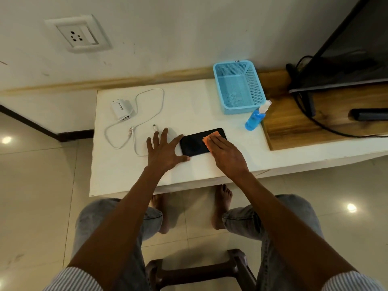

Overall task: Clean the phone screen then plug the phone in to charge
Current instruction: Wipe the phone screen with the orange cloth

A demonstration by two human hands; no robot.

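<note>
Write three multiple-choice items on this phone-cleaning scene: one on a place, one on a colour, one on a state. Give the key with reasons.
1. Where is the spray bottle?
A. Inside the basket
B. On the table by the basket
C. On the floor

2. What colour is the cloth?
A. Orange
B. Green
C. White

3. The charger is:
A. In the wall socket
B. Joined to the phone
C. Lying unplugged

Key: B, it stands at the basket's front corner; A, orange shows under the right hand on the phone; C, it lies on the table and the wall socket is empty.
</note>
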